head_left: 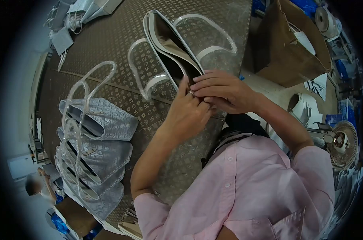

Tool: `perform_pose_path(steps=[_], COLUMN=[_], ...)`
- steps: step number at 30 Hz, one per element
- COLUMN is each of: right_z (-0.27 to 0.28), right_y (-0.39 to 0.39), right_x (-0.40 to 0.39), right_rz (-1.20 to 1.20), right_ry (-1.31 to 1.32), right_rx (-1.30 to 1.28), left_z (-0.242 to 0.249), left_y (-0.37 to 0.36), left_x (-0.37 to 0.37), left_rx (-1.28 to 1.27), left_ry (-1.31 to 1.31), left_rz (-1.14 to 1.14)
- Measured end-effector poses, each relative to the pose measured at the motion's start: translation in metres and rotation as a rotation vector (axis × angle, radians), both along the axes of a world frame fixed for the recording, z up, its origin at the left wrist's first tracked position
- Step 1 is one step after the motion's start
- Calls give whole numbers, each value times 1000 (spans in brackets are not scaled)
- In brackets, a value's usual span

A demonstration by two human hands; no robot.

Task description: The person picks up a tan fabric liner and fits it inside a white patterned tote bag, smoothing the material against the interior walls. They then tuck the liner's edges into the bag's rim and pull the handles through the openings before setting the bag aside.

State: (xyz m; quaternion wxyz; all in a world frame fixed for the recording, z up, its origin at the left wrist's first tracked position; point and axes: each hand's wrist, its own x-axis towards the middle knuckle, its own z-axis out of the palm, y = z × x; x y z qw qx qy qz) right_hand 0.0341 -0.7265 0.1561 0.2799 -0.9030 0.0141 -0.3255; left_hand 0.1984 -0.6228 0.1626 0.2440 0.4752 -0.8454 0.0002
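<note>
A handbag [170, 43] stands with its mouth up on the patterned table, beige lining showing inside. Its two looped handles, wrapped in clear plastic, splay out to either side. At the bag's near end my left hand [190, 114] is closed on the rim, thumb by the opening. My right hand [226, 92] is closed at the same end, its fingers bent over the rim and against the left fingers. What lies between the fingertips is hidden.
Several silver-grey patterned handbags [113, 120] with plastic-wrapped handles lie in a row at left. More pale bags [83, 12] are at the far left corner. A large cardboard box [287, 48] and a fan [341, 142] stand to the right. Another person [43, 186] is at lower left.
</note>
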Motion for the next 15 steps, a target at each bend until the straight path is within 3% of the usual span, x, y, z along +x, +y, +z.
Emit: perform_pose_path(steps=[4,13,15], right_z=[6,14,11], right_y=[-1,-3,-4], right_x=[-15,-11,-9], right_rz=[37,88,123], right_ry=[122,304,273], right_rx=[-46,-206,-156], left_z=[4,10,22], left_y=[6,6,3], left_x=[17,16,17], left_rx=[34,107,275], left_ry=[68,-133,-112], left_rz=[12,-56,-37])
